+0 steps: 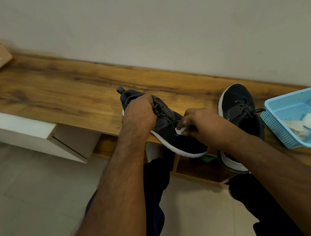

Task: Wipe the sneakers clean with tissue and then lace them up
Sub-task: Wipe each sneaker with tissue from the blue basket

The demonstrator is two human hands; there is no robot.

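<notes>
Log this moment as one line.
stage: wiping | left hand: grips sneaker at laces | right hand: presses tissue on it | second sneaker: on shelf | laced: both

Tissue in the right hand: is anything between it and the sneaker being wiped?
Nothing visible. The right hand pinches the tissue and presses it against the upper of the left sneaker, which the left hand holds at its collar. The second sneaker and blue basket sit off to the right.

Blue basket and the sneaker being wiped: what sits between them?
In the head view, the second sneaker stands between the blue basket and the held sneaker.
</notes>
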